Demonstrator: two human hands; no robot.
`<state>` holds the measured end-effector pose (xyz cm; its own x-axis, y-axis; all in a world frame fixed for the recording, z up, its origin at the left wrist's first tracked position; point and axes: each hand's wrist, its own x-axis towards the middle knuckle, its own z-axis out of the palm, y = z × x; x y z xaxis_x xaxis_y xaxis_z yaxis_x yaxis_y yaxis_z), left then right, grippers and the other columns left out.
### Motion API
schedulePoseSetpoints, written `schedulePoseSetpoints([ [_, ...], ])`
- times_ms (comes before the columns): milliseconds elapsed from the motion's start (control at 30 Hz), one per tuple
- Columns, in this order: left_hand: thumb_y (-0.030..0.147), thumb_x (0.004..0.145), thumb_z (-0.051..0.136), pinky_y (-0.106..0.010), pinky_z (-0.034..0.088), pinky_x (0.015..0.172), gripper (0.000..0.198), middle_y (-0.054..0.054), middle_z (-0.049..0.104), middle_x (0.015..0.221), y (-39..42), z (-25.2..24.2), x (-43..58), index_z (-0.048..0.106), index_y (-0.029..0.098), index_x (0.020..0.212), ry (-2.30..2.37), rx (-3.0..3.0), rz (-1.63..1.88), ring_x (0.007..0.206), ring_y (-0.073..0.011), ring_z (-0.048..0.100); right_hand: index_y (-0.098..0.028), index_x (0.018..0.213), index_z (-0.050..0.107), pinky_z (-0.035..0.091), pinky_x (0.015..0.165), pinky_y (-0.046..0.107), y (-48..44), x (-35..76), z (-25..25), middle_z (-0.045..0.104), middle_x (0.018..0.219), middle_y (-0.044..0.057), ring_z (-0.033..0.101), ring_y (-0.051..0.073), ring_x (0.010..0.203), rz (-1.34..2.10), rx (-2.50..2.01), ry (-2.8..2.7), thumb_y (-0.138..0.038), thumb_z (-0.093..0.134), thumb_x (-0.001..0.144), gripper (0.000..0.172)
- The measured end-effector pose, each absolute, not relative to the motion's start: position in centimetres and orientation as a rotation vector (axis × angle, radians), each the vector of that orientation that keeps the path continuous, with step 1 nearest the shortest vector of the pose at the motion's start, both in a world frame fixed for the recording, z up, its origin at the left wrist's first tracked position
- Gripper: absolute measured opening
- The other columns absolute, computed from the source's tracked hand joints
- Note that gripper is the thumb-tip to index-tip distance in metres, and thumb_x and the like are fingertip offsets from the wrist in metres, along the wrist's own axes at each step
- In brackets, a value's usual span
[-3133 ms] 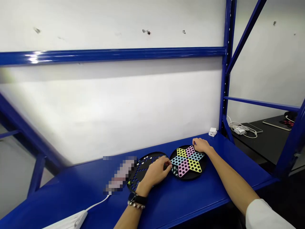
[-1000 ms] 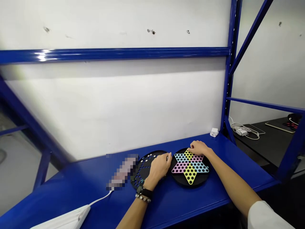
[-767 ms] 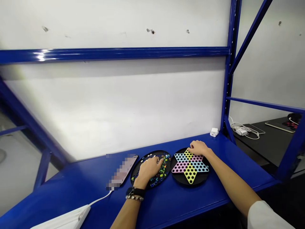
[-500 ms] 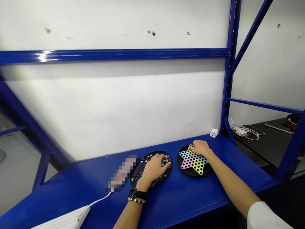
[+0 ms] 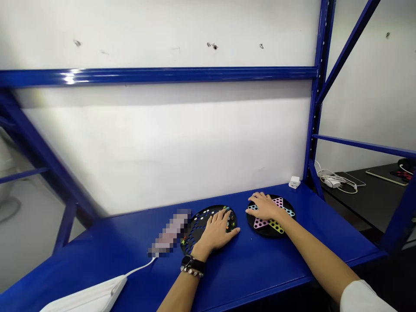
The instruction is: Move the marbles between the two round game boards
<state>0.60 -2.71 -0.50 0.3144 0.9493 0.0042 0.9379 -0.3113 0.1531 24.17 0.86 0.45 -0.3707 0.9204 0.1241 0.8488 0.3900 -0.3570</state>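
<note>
My left hand (image 5: 217,229) is positioned palm-down over the left black tray (image 5: 197,234), fingers spread and thumb extended; its grip shows nothing, and I cannot tell what the palm touches. Coloured marbles (image 5: 233,224) show from 1 to 3 o'clock on this perforated tray, with a few more at 8 o'clock. My right hand (image 5: 263,207), likewise spread with no visible hold, covers the middle of the star board (image 5: 276,225) (pink, blue and yellow tips protrude around it); contact is indeterminate. The board sits in the right black tray (image 5: 268,234), just short of 3 o'clock from the left one. Both trays rest on the blue surface (image 5: 256,264).
</note>
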Motion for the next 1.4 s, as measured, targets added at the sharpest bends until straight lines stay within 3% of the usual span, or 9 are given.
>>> schedulePoseSetpoints([
  [133,0.053,0.088,0.047,-0.059,0.017,0.118,0.069,-0.01,0.032,0.158,-2.7,-0.4,0.7,0.034,0.026,0.15,1.72,2.451,0.051,0.146,-0.0312,0.027,-0.024,0.139,0.051,0.021,0.114,0.049,0.6,23.1,-0.7,0.037,0.153,0.012,0.031,0.034,0.14,0.489,-1.484,-2.505,-0.059,0.056,0.084,0.065],
  [333,0.043,0.09,0.047,-0.055,0.021,0.119,0.062,-0.007,0.034,0.158,-2.5,-0.1,0.9,0.036,0.028,0.149,1.565,2.492,0.068,0.146,-0.0263,0.029,-0.022,0.125,0.063,0.027,0.113,0.045,0.6,22.7,-0.9,0.048,0.145,0.011,0.044,0.031,0.133,0.41,-1.358,-2.547,-0.034,0.059,0.079,0.047],
  [500,0.039,0.09,0.047,-0.057,0.019,0.119,0.058,-0.005,0.038,0.156,-2.1,0.0,1.1,0.039,0.029,0.147,1.45,2.544,0.1,0.145,-0.0247,0.032,-0.018,0.132,0.058,0.029,0.113,0.044,0.2,22.7,-0.7,0.047,0.147,0.014,0.045,0.03,0.134,0.396,-1.293,-2.541,-0.027,0.058,0.077,0.055],
  [833,0.045,0.096,0.036,-0.054,0.022,0.119,0.06,-0.009,0.03,0.159,-3.0,-2.1,2.3,0.032,0.022,0.151,1.57,2.687,0.117,0.146,-0.0265,0.03,-0.015,0.151,0.035,0.008,0.121,0.051,0.3,22.3,-1.8,0.018,0.162,0.014,0.014,0.029,0.149,0.484,-1.405,-2.608,-0.043,0.05,0.086,0.073],
  [1200,0.046,0.096,0.034,-0.054,0.022,0.119,0.061,-0.01,0.028,0.16,-3.1,-2.1,2.4,0.031,0.021,0.152,1.559,2.664,0.098,0.145,-0.0264,0.031,-0.013,0.149,0.039,0.008,0.12,0.051,0.1,22.2,-1.5,0.018,0.162,0.017,0.014,0.031,0.149,0.48,-1.406,-2.635,-0.044,0.049,0.087,0.07],
  [1400,0.045,0.097,0.034,-0.055,0.022,0.119,0.06,-0.01,0.029,0.159,-3.2,-1.9,2.4,0.032,0.021,0.151,1.558,2.659,0.106,0.145,-0.0263,0.031,-0.019,0.148,0.041,0.008,0.121,0.049,0.2,22.2,-1.6,0.018,0.162,0.012,0.013,0.028,0.15,0.483,-1.426,-2.623,-0.044,0.049,0.087,0.066],
])
